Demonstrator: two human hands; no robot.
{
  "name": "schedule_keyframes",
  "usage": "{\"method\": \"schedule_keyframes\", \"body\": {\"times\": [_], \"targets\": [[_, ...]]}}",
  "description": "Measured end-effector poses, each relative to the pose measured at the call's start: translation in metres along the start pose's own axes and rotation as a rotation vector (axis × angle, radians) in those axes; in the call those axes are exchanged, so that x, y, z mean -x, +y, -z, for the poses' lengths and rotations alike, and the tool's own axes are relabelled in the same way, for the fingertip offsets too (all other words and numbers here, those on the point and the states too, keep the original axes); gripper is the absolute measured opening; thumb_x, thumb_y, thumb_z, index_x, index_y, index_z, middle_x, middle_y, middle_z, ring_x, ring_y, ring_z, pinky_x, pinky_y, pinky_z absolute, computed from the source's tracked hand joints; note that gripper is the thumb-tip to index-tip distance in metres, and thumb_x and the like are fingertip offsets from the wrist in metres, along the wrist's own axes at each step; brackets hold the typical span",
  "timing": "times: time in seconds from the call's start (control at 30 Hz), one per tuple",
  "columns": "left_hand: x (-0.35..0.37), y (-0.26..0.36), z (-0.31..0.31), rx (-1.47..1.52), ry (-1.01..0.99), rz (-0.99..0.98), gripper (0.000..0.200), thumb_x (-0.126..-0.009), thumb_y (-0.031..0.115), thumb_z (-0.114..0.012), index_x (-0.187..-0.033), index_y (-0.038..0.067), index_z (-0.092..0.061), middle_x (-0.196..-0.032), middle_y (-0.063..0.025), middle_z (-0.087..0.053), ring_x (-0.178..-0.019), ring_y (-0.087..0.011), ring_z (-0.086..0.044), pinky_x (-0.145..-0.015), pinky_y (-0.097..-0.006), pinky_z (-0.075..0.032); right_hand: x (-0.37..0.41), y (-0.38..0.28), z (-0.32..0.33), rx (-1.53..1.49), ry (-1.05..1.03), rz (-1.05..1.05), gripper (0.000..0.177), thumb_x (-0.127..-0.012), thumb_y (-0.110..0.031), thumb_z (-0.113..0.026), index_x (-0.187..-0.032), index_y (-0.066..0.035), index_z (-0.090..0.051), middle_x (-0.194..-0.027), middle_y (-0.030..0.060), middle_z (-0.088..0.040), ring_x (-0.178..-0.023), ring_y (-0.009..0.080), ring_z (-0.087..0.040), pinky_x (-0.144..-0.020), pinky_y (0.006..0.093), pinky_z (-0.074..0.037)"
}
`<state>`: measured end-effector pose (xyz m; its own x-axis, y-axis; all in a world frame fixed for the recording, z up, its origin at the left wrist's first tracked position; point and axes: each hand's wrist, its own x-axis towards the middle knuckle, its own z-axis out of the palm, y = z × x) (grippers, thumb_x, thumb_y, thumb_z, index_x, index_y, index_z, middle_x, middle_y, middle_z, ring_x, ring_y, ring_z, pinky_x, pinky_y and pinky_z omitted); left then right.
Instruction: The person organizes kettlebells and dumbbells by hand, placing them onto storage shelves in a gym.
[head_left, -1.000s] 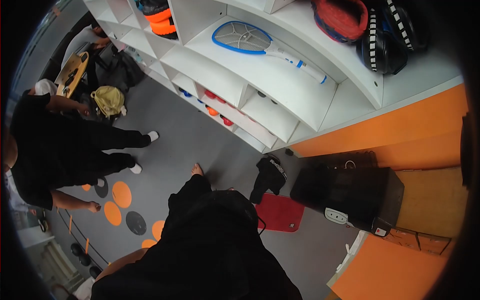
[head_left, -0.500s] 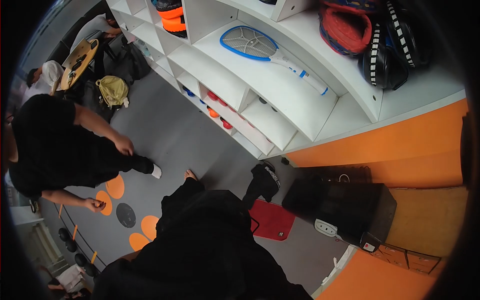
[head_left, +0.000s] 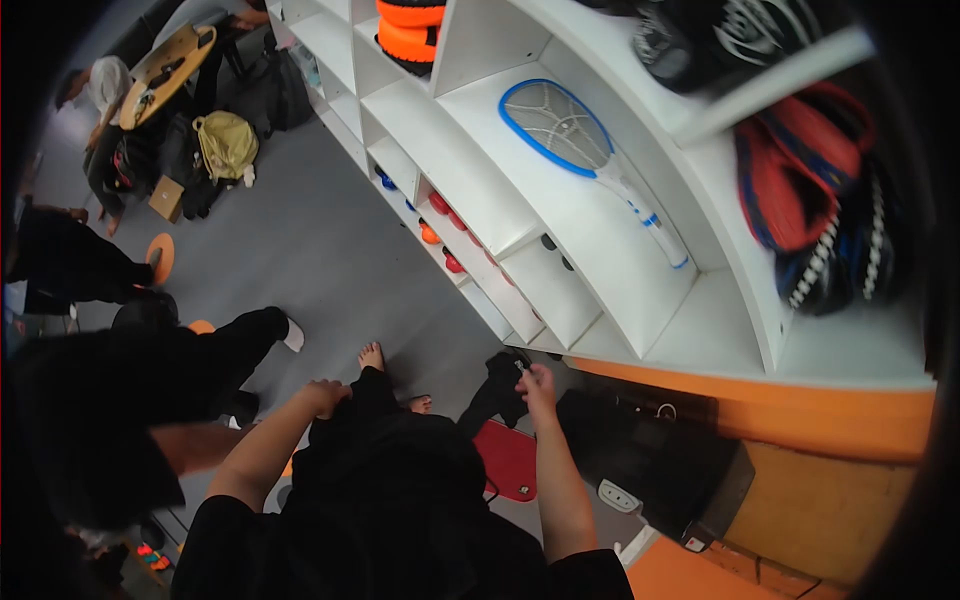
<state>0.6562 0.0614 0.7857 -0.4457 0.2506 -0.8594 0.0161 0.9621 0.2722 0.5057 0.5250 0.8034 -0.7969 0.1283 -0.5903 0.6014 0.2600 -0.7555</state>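
Observation:
My left hand (head_left: 325,398) is beside my black trousers, its back towards the camera; its fingertips are hard to make out, so any grip is hidden. On the other side, my right hand (head_left: 537,390) is raised in front of my body with fingers loosely bent and a little apart, and nothing shows in it. Behind its fingertips, a black cloth item (head_left: 495,393) lies on the floor near a red mat (head_left: 508,462). My bare foot (head_left: 371,356) shows past the trousers.
White shelving (head_left: 590,255) holds a blue-rimmed racket (head_left: 557,128), red gloves (head_left: 795,170) and orange-black items (head_left: 408,35). A black cabinet (head_left: 650,460) stands at right. At left are a person in black (head_left: 90,410), a yellow-green backpack (head_left: 226,143) and a round table (head_left: 168,72) with people.
Both my hands and forearms have come into view. The camera view has shifted, and the shelves appear lower and further right. The person in black at left is lower in the frame.

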Motion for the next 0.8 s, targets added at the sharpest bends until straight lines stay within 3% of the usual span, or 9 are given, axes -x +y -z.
{"method": "schedule_keyframes", "body": {"times": [0.1, 0.2, 0.27, 0.3, 0.33, 0.4, 0.53, 0.67, 0.8], "targets": [[-0.067, -0.019, -0.029, -0.129, -0.268, 0.168, 0.054, -0.088, 0.015, -0.064, -0.14, 0.029, -0.056, -0.144, -0.0043, -0.055, -0.128, -0.0283, -0.057, -0.102, -0.0462, -0.046, -0.051, -0.047, -0.007, 0.011, 0.108, 0.056, 0.056, -0.097, -0.032, -0.067, -0.139, -0.008, -0.041, -0.108, 0.0059, -0.062, -0.094, 0.0148, -0.063, -0.078, 0.0328, -0.047], [-0.05, 0.005, 0.014, 0.078, 0.11, 0.036, 0.038, -0.091, 0.015, -0.064, -0.129, 0.017, -0.061, -0.129, -0.0093, -0.063, -0.116, -0.0339, -0.064, -0.093, -0.0493, -0.051, -0.121, -0.082, -0.003, -0.111, 0.255, 0.103, 0.064, -0.096, -0.034, -0.069, -0.143, -0.007, -0.036, -0.126, 0.0117, -0.059, -0.11, 0.0227, -0.061, -0.092, 0.0397, -0.046], [-0.058, 0.013, 0.001, 0.265, 0.353, -0.041, 0.041, -0.089, 0.016, -0.066, -0.129, 0.016, -0.059, -0.126, -0.0103, -0.062, -0.114, -0.0356, -0.064, -0.089, -0.0494, -0.052, -0.179, -0.096, -0.001, -0.095, 0.391, 0.087, 0.079, -0.094, -0.037, -0.071, -0.152, -0.005, -0.028, -0.135, 0.0155, -0.055, -0.118, 0.0308, -0.058, -0.101, 0.0442, -0.044], [-0.066, 0.018, -0.009, 0.561, 0.456, -0.087, 0.04, -0.087, 0.013, -0.067, -0.126, 0.014, -0.057, -0.122, -0.0123, -0.061, -0.112, -0.0387, -0.063, -0.09, -0.0504, -0.052, -0.206, -0.103, -0.001, -0.065, 0.404, 0.09, 0.079, -0.093, -0.038, -0.072, -0.152, -0.004, -0.031, -0.137, 0.0149, -0.054, -0.12, 0.0305, -0.057, -0.102, 0.0444, -0.043], [-0.076, 0.025, -0.025, 0.622, 0.514, -0.082, 0.039, -0.086, 0.013, -0.069, -0.124, 0.014, -0.058, -0.122, -0.0124, -0.061, -0.113, -0.038, -0.062, -0.091, -0.05, -0.051, -0.238, -0.11, 0.005, -0.033, 0.411, 0.1, 0.08, -0.093, -0.039, -0.072, -0.152, -0.003, -0.033, -0.139, 0.0144, -0.054, -0.121, 0.0301, -0.056, -0.104, 0.0446, -0.043], [-0.087, 0.037, -0.066, 0.607, 0.547, 0.008, 0.038, -0.084, 0.014, -0.071, -0.12, 0.012, -0.058, -0.123, -0.0125, -0.059, -0.114, -0.0364, -0.061, -0.093, -0.0492, -0.049, -0.369, -0.042, 0.071, -0.198, 0.412, 0.228, 0.071, -0.093, -0.038, -0.072, -0.147, -0.002, -0.044, -0.141, 0.012, -0.054, -0.122, 0.0274, -0.055, -0.104, 0.042, -0.042], [-0.104, 0.058, -0.12, 0.677, 0.529, 0.126, 0.036, -0.08, 0.016, -0.075, -0.112, 0.01, -0.06, -0.124, -0.0123, -0.057, -0.118, -0.0336, -0.057, -0.099, -0.0476, -0.044, -0.417, -0.112, 0.044, -0.088, 0.537, 0.258, 0.067, -0.094, -0.034, -0.069, -0.147, -0.001, -0.045, -0.143, 0.0124, -0.053, -0.125, 0.0267, -0.053, -0.106, 0.0405, -0.042], [-0.123, 0.067, -0.112, 0.826, 0.52, 0.132, 0.031, -0.082, 0.013, -0.074, -0.109, 0.009, -0.059, -0.121, -0.0117, -0.058, -0.113, -0.0345, -0.058, -0.094, -0.0477, -0.046, -0.445, -0.125, 0.027, -0.028, 0.546, 0.305, 0.062, -0.096, -0.03, -0.067, -0.146, 0.0, -0.046, -0.144, 0.0129, -0.053, -0.129, 0.026, -0.052, -0.108, 0.039, -0.041], [-0.159, 0.073, -0.088, 1.07, 0.436, 0.158, 0.02, -0.089, 0.014, -0.07, -0.105, 0.006, -0.063, -0.112, -0.0129, -0.061, -0.107, -0.0321, -0.061, -0.09, -0.0414, -0.049, -0.411, -0.109, 0.004, 0.065, 0.546, 0.387, 0.058, -0.098, -0.027, -0.064, -0.145, 0.002, -0.047, -0.146, 0.0133, -0.052, -0.132, 0.0253, -0.05, -0.109, 0.0375, -0.041]]}}
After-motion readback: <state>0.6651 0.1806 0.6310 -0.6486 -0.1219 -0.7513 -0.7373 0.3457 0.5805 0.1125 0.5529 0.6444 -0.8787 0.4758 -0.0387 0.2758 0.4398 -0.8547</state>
